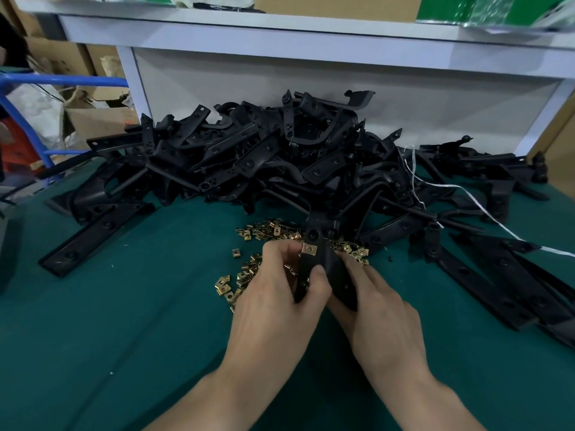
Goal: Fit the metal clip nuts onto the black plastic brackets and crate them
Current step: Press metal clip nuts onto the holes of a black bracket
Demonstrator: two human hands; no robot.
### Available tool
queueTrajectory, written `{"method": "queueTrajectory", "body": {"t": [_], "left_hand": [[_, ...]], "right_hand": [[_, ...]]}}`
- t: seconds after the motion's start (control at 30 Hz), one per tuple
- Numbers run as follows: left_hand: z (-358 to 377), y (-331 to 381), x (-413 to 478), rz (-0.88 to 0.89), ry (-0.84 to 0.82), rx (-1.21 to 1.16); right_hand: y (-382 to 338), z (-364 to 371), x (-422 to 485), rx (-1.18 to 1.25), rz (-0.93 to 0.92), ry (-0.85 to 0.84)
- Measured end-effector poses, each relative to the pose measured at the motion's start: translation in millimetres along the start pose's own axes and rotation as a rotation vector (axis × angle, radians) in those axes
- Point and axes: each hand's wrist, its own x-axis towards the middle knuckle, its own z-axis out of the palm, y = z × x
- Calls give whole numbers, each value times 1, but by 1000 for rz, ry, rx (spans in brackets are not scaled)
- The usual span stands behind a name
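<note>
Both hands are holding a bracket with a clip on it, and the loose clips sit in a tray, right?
Not quite: the head view shows the loose clips scattered on the green mat, not in a tray. The left hand and right hand do hold a bracket with a clip on it.

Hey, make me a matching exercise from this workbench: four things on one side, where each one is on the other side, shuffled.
1 held bracket
2 loose clip nuts
3 bracket pile
4 white string

A heaped against the white panel
B scattered on the green cloth
C held by left hand and right hand
D trailing over brackets at right

Pairs: 1-C, 2-B, 3-A, 4-D
</note>
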Motion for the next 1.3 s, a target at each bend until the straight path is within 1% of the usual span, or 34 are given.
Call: {"method": "queueTrajectory", "body": {"t": [0.07, 0.13, 0.2, 0.33, 0.47, 0.53, 0.6, 0.8, 0.9, 1.0, 1.13, 1.3], "left_hand": [[1, 4, -1, -27, -44, -182], [-1, 8, 1, -77, -39, -366], [-6, 12, 7, -132, -62, -455], [-18, 11, 19, -172, -188, -405], [-32, 7, 28, -209, -340, -360], [-31, 9, 27, -221, -324, -421], [-26, 12, 23, -248, -252, -532], [-12, 16, 9, -298, -92, -704], [-9, 14, 7, -325, -112, -794], [-7, 12, 10, -333, -151, -753], [-7, 10, 13, -438, -151, -819], [-7, 10, 13, -424, -174, -855]], "right_hand": [[-1, -1, 0, 4, -24, 7], [-1, -2, 0, 20, -34, 16], [0, -2, 1, 6, -33, 3], [1, -4, 2, -18, -21, -5], [3, -9, 2, -99, -48, 2], [2, -10, 2, -97, -58, -1], [-1, -11, 2, -101, -66, 24], [-3, -4, 1, -134, -99, 170], [-3, -3, 2, -97, -69, 126], [1, -3, 4, -33, -20, 96], [5, -3, 4, -2, 18, 93], [7, 0, 5, -9, 21, 74]]}}
